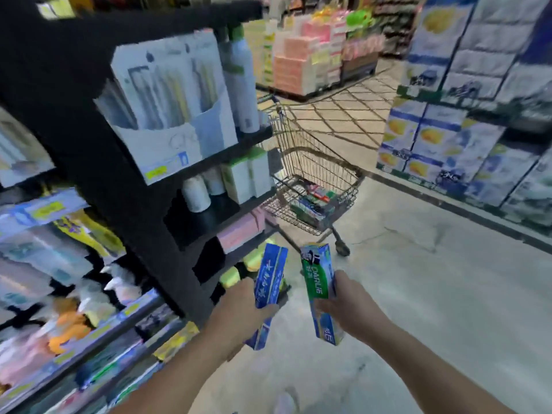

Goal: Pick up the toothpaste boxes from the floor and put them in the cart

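Left hand [239, 306] grips a blue box [268, 291], right hand [346, 306] a green box [319, 291]; the cart [322, 174] stands ahead, well apart.

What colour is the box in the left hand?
Blue with white writing: the long blue cardboard toothpaste box in the left hand, seen in the head view.

grey concrete floor [433, 294], wire cart [343, 174] standing on it
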`<action>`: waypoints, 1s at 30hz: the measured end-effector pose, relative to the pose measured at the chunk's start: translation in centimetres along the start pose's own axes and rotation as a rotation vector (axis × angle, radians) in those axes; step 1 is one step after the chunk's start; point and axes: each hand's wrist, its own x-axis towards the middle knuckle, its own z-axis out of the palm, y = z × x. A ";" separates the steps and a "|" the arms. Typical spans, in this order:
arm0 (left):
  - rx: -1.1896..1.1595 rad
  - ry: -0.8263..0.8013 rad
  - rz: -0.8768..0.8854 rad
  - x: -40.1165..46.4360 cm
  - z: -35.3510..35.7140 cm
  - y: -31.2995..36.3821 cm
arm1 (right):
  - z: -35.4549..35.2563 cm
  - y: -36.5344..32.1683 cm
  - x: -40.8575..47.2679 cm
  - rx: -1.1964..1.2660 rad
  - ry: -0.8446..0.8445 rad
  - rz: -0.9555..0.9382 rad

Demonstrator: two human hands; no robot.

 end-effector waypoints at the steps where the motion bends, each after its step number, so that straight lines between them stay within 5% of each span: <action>1: 0.000 -0.011 0.026 2.0 0.2 0.8 | -0.7 0.3 1.4 0.001 0.014 0.014; 16: -0.046 -0.239 0.304 29.6 1.2 15.5 | -14.7 2.0 20.1 0.114 0.288 0.229; 30: -0.021 -0.281 0.164 47.1 6.5 30.9 | -29.8 11.8 38.5 0.096 0.156 0.236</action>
